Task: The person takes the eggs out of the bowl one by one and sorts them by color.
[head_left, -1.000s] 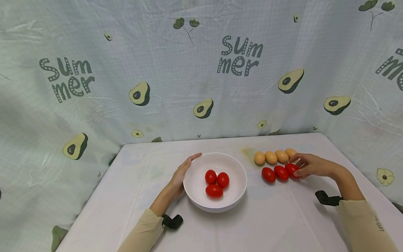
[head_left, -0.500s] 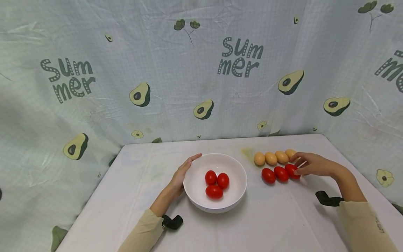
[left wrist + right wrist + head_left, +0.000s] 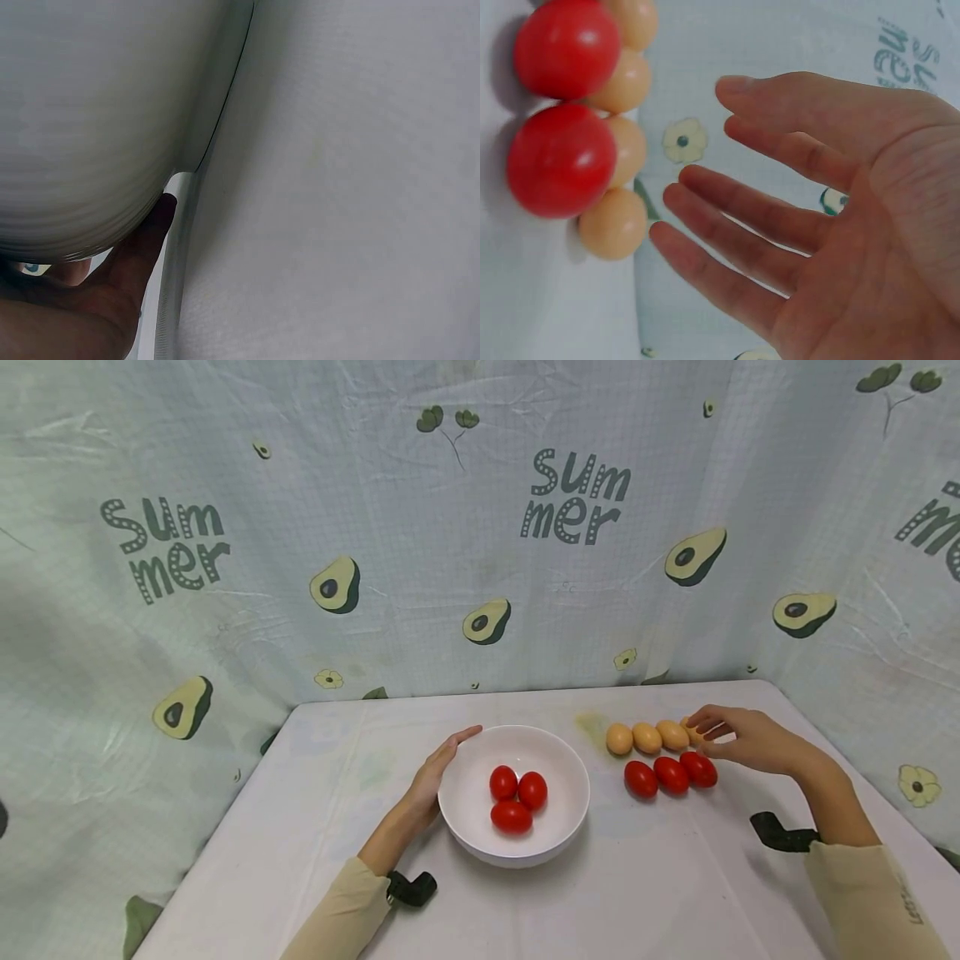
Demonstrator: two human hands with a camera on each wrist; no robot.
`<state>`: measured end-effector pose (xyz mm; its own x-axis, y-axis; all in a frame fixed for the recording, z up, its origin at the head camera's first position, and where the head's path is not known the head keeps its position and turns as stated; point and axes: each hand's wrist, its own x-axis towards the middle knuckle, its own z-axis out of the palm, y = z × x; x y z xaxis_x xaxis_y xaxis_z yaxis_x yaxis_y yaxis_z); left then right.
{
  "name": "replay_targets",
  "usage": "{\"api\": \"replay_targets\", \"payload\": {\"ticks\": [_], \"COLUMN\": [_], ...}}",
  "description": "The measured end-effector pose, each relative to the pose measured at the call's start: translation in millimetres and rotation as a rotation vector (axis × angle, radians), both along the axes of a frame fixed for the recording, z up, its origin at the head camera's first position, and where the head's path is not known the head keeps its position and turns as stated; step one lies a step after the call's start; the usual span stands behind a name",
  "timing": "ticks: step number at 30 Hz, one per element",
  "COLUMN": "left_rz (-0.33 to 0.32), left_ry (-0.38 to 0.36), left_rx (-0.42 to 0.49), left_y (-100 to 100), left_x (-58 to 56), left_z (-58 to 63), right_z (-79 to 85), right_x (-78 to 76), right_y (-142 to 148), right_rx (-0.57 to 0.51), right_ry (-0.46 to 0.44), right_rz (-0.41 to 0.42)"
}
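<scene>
In the head view, my left hand [image 3: 429,779] lies along the left side of a white bowl [image 3: 465,837], fingers mostly straight. The left wrist view has that hand [image 3: 112,296] touching the bowl's outer wall [image 3: 90,135]. Inside the bowl are smooth red tomato-like ovals [image 3: 512,817]. My right hand [image 3: 761,742] hovers at the right end of two rows, holding nothing. Its fingers [image 3: 742,255] are spread and relaxed in the right wrist view. The front row is red tomato-like ovals [image 3: 640,779]; the back row is tan egg-like ovals [image 3: 647,738], the rightmost partly hidden by fingers.
A white cloth covers the table [image 3: 615,893], with a yellowish stain [image 3: 591,722] near the back row. Behind it hangs a curtain [image 3: 412,510] printed with avocados and lettering. Black straps with camera mounts [image 3: 411,889] sit on both wrists.
My right hand has lifted from the rightmost red oval and moved slightly back, toward the tan row. The red oval stays in place. My left hand remains at the bowl.
</scene>
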<state>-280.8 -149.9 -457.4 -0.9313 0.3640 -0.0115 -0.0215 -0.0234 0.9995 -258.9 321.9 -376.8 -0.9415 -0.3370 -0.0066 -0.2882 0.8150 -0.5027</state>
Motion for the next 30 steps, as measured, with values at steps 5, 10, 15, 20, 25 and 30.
{"api": "replay_targets", "payload": {"ticks": [5,10,15,20,25,30], "left_rz": [-0.006,0.001,0.006,0.007,-0.004,0.0], "left_ry": [0.01,0.005,0.001,-0.001,0.004,0.005], "left_rx": [-0.011,-0.024,-0.031,-0.029,-0.023,-0.023], "left_y": [-1.1,-2.1,-1.0,-0.4,-1.1,-2.3], "left_x": [0.0,2.1,1.3,-0.3,-0.1,-0.4], "left_z": [-1.4,-1.3,1.0,1.3,0.1,-0.7], "right_z": [5.8,10.0,15.7,21.0,28.6,39.0], "right_x": [3.7,7.0,9.5,3.7,-6.6,-16.0], "right_y": [-14.0,-33.7,-54.3,-80.1,-115.0,-155.3], "right_rx": [-0.037,-0.089,-0.111,-0.14,-0.14,-0.093], "right_ry": [0.029,0.012,0.03,0.071,0.065,-0.004], "right_rz": [0.037,0.076,0.113,0.193,0.27,0.357]}}
